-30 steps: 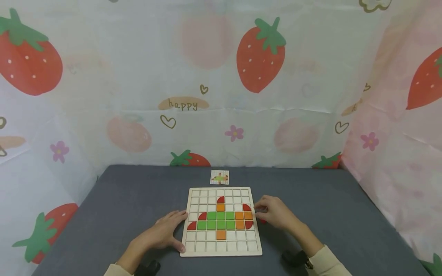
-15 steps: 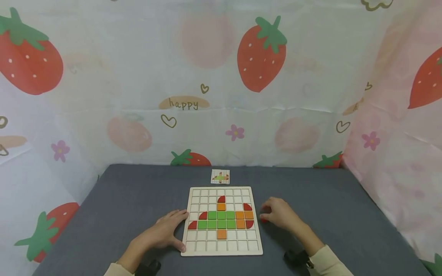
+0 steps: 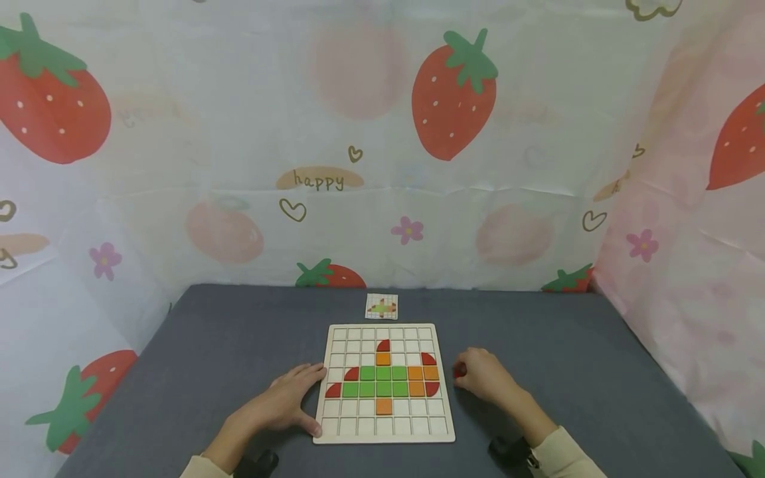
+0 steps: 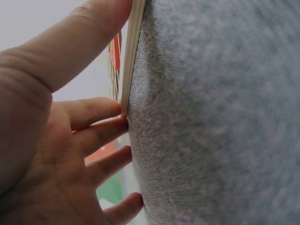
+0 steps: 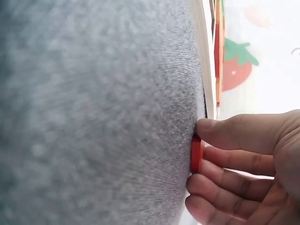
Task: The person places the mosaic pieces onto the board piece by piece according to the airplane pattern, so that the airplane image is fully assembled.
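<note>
A square wooden grid board (image 3: 352, 428) lies on the table, with green and orange square tiles and red rounded tiles set in its cells. At its left edge my left hand (image 3: 281, 403) rests with fingers spread; the thumb (image 4: 101, 23) touches the rim close to the near corner. Just off the board's right side, my right hand (image 3: 487, 378) pinches a small red tile (image 5: 196, 153) between thumb and fingers, low against the tabletop. The fingers hide most of that tile in the head view.
Beyond the board lies a small picture card (image 3: 382, 307) showing a coloured grid pattern. The grey tabletop (image 3: 550, 345) reaches back to a strawberry-printed curtain (image 3: 358, 133), which also hangs along both sides.
My right hand has drawn away from the board's right edge and taken hold of the red tile, which lay loose on the table. My left hand stays in place.
</note>
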`<state>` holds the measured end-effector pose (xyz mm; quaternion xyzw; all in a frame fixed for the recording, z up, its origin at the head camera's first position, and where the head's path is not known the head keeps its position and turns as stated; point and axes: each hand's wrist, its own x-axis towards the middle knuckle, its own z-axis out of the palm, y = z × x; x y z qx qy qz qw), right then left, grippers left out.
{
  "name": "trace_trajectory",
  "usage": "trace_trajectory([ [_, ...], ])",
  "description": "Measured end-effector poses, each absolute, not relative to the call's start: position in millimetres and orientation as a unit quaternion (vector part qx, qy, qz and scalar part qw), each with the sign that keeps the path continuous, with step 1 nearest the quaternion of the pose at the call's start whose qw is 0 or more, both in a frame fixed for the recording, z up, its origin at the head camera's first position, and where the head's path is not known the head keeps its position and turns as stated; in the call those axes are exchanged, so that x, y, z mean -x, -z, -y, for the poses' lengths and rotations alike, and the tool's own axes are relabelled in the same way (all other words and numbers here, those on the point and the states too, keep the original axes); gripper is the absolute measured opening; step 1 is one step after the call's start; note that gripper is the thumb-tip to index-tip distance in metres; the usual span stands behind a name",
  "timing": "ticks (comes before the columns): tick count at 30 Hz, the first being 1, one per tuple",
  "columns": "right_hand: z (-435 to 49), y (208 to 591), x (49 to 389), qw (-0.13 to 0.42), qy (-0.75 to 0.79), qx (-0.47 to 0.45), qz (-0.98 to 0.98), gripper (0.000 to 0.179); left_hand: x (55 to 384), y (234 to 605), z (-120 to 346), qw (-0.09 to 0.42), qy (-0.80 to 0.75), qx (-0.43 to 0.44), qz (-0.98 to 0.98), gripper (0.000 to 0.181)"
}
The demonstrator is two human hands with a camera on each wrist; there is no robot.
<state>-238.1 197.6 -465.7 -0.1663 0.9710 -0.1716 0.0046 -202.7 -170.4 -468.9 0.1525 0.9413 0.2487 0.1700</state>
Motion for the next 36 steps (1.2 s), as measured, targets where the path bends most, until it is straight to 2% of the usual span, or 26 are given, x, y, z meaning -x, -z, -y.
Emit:
trace_trajectory([
  [20,-205,468,238,0.039,0.207,0.194,-0.958,0.010,202,470,171,0.169,-0.254,-0.162,-0.938,0.106],
  [36,-200,456,225,0.026,0.247,0.204,-0.947,0.011,201,470,171,0.150,-0.257,-0.170,-0.939,0.105],
])
